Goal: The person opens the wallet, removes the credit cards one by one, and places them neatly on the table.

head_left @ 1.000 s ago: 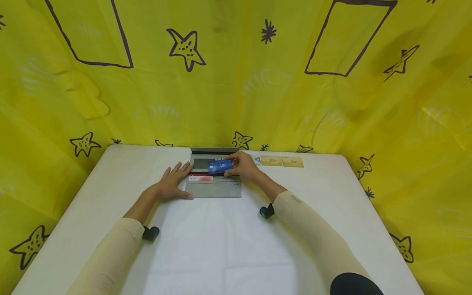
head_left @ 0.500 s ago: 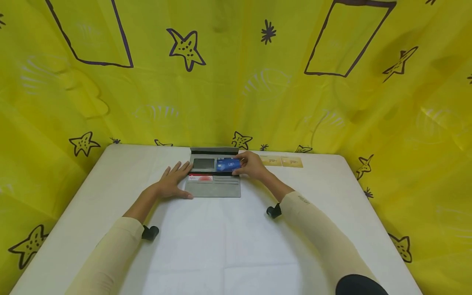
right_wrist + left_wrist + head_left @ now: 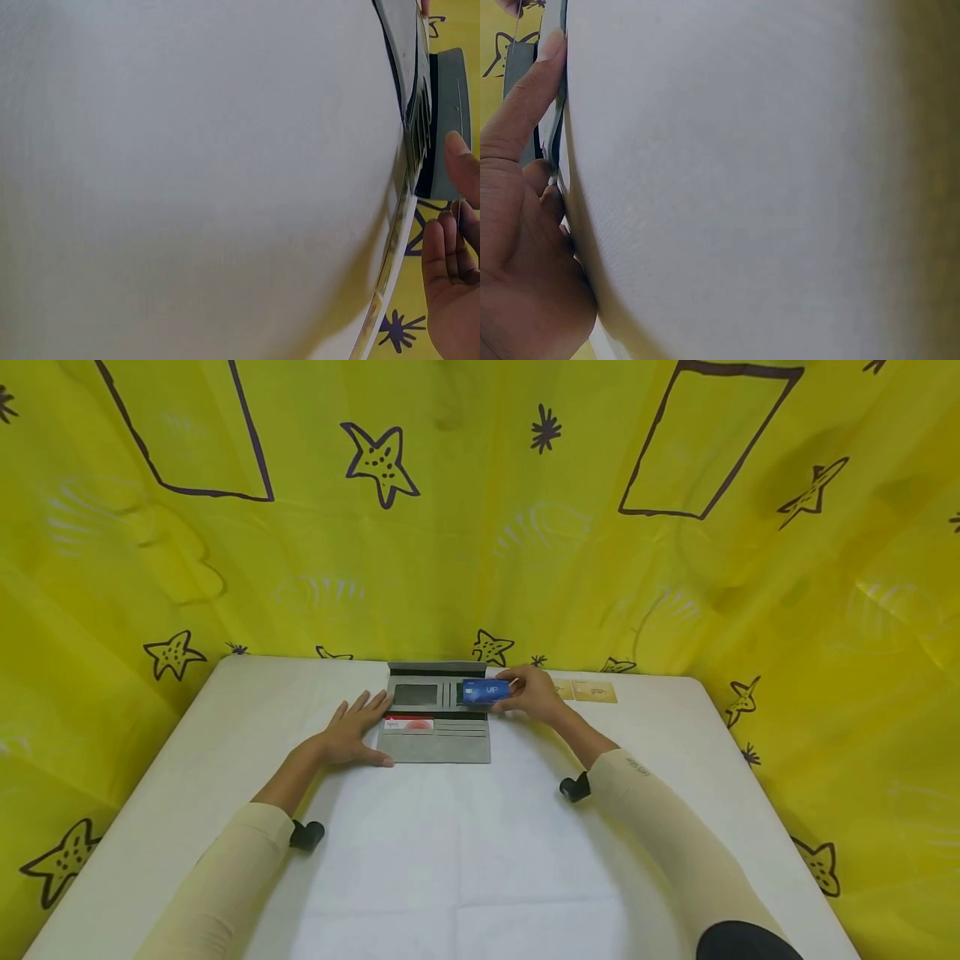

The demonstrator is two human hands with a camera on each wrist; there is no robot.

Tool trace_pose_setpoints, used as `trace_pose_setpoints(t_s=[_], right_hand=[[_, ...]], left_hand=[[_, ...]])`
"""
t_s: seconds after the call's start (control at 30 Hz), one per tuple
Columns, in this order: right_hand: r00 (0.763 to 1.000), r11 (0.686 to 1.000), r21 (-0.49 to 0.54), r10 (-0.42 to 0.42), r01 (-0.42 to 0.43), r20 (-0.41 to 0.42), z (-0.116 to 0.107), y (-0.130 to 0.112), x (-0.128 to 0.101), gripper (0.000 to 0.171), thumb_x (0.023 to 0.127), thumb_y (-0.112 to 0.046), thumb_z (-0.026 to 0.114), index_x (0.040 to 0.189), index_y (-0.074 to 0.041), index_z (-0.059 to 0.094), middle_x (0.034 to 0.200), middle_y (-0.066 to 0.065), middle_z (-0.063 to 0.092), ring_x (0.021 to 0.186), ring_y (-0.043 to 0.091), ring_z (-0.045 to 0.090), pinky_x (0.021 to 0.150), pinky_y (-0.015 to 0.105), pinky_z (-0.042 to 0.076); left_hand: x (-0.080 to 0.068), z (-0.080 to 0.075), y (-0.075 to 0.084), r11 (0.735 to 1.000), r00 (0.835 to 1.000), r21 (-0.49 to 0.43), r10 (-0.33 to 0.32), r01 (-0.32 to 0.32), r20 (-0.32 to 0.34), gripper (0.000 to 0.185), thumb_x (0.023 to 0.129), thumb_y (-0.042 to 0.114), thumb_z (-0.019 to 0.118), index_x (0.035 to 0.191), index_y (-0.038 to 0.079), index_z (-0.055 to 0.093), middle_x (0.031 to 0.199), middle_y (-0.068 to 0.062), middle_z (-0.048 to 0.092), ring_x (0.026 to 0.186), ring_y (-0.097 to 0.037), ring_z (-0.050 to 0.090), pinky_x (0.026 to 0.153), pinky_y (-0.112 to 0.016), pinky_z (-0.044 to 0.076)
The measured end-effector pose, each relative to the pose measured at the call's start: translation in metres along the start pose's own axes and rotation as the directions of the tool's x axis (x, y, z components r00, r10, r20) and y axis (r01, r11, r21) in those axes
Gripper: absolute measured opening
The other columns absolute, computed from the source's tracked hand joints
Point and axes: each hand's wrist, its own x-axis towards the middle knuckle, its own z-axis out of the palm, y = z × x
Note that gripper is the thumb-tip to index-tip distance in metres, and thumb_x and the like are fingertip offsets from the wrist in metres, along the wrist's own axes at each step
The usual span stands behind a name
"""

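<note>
Blue plastic VIP card has slid rightward – now at right end of open grey felt wallet, pinched by right hand. Left hand stays flat (fingers straight), steadying wallet's left edge on white table – card looks withdrawn.

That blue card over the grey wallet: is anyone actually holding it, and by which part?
Yes. The right hand pinches the blue card by its right end. The left hand holds nothing; it rests flat at the grey wallet's left edge.
</note>
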Motion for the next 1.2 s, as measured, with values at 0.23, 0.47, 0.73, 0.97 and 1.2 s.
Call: trace_pose_setpoints(t_s=[0.23, 0.47, 0.73, 0.97, 1.2], right_hand=[[0.999, 0.999, 0.008, 0.031, -0.031, -0.012, -0.008, 0.010, -0.001, 0.057, 0.079, -0.006, 0.094, 0.130, 0.003, 0.071, 0.121, 0.019, 0.063, 0.100, 0.030, 0.062, 0.084, 0.036, 0.055], [0.998, 0.998, 0.016, 0.064, -0.064, -0.022, -0.012, 0.017, -0.005, 0.057, 0.079, -0.006, 0.094, 0.130, 0.003, 0.070, 0.120, 0.019, 0.062, 0.101, 0.031, 0.060, 0.086, 0.038, 0.054], [0.998, 0.998, 0.029, 0.063, -0.062, -0.030, -0.019, 0.025, -0.004, 0.056, 0.079, -0.005, 0.093, 0.130, 0.003, 0.071, 0.116, 0.020, 0.064, 0.100, 0.032, 0.062, 0.084, 0.036, 0.054], [0.997, 0.998, 0.006, 0.065, -0.065, -0.043, -0.024, 0.029, -0.007, 0.057, 0.081, -0.007, 0.092, 0.132, 0.003, 0.069, 0.123, 0.023, 0.063, 0.103, 0.034, 0.061, 0.087, 0.040, 0.055], [0.993, 0.994, 0.012, 0.109, -0.108, -0.045, -0.027, 0.036, -0.012, 0.056, 0.083, -0.007, 0.091, 0.134, 0.002, 0.069, 0.127, 0.022, 0.061, 0.105, 0.034, 0.058, 0.092, 0.042, 0.052]], left_hand=[[0.001, 0.000, -0.002, 1.000, 1.000, 0.004, -0.007, 0.007, 0.005, 0.117, 0.083, 0.044, 0.088, 0.166, -0.001, 0.019, 0.173, -0.023, 0.011, 0.158, -0.048, -0.003, 0.122, -0.066, -0.008], [0.001, 0.002, -0.006, 1.000, 1.000, 0.012, -0.018, 0.018, 0.009, 0.118, 0.083, 0.046, 0.087, 0.167, 0.001, 0.018, 0.174, -0.023, 0.011, 0.158, -0.047, -0.004, 0.122, -0.066, -0.009], [0.002, 0.002, -0.007, 1.000, 1.000, 0.022, -0.003, 0.003, -0.002, 0.118, 0.083, 0.046, 0.088, 0.166, 0.000, 0.019, 0.173, -0.024, 0.011, 0.158, -0.048, -0.003, 0.122, -0.067, -0.007], [0.003, -0.001, -0.006, 1.000, 1.000, 0.020, -0.002, 0.003, -0.003, 0.118, 0.083, 0.046, 0.088, 0.167, 0.000, 0.018, 0.173, -0.023, 0.011, 0.158, -0.048, -0.003, 0.122, -0.066, -0.008], [0.002, 0.002, -0.006, 1.000, 1.000, 0.007, -0.006, 0.006, 0.003, 0.117, 0.083, 0.046, 0.088, 0.167, 0.000, 0.019, 0.173, -0.023, 0.012, 0.158, -0.048, -0.002, 0.122, -0.067, -0.008]])
